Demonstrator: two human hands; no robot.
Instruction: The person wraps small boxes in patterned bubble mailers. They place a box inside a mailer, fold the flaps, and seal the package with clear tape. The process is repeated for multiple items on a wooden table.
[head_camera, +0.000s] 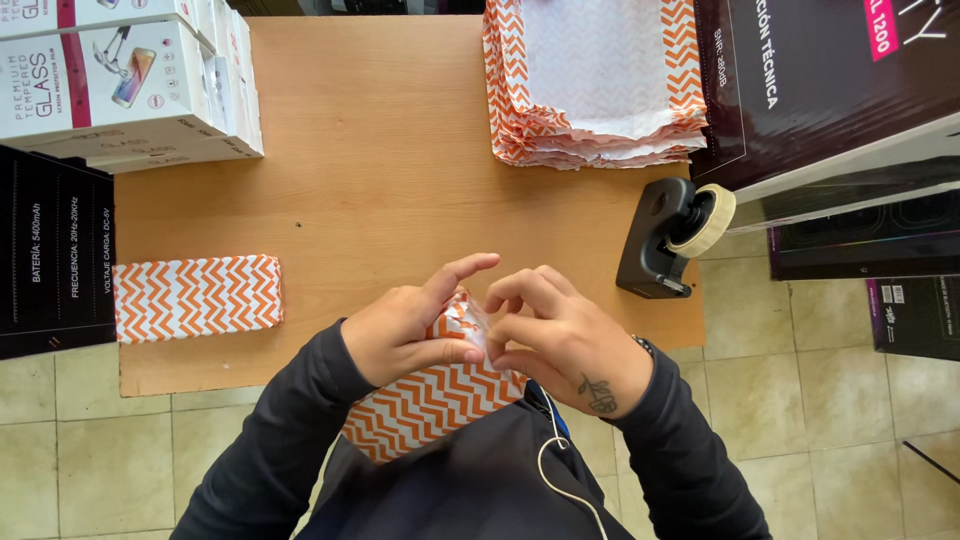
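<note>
A box wrapped in orange-and-white zigzag paper (425, 405) sits at six o'clock against the person's body, its upper end pinched between both hands — the left hand (410, 325) closed around its corner, the right hand (560, 335) closed on a paper fold. On the wooden table (380, 150), a second wrapped parcel (197, 297) lies at nine o'clock, a stack of wrapping sheets (595, 80) at one o'clock — a black tape dispenser (670, 235) at three o'clock.
</note>
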